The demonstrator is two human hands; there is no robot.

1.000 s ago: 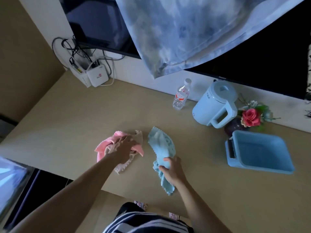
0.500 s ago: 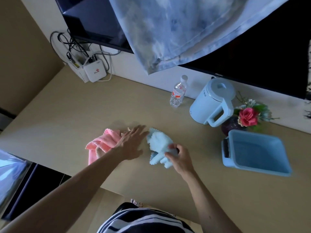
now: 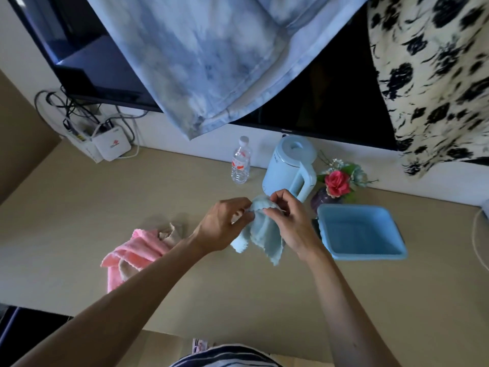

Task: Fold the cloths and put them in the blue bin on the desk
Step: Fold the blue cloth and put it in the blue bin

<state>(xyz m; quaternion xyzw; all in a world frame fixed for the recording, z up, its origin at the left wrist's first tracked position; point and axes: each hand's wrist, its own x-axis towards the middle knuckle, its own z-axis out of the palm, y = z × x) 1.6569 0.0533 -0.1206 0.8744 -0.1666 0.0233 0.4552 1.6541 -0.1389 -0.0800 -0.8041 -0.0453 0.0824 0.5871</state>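
Note:
A light blue cloth (image 3: 260,234) hangs above the desk, held up by both hands at its top edge. My left hand (image 3: 221,225) pinches the cloth's left top corner. My right hand (image 3: 289,221) pinches its right top edge. A pink cloth (image 3: 135,251) lies crumpled on the desk to the left, with a beige cloth (image 3: 169,233) bunched against it. The blue bin (image 3: 391,251) sits on the desk just right of my right hand, and nothing shows inside it.
A light blue kettle (image 3: 289,166), a clear water bottle (image 3: 240,164) and a vase of flowers (image 3: 336,185) stand along the back wall. A white router with cables (image 3: 111,144) is at the back left. Hanging fabrics (image 3: 211,56) and a dark screen are above.
My left hand left the pink cloth and came over to the blue cloth. Both hands lifted the blue cloth off the desk and toward the kettle.

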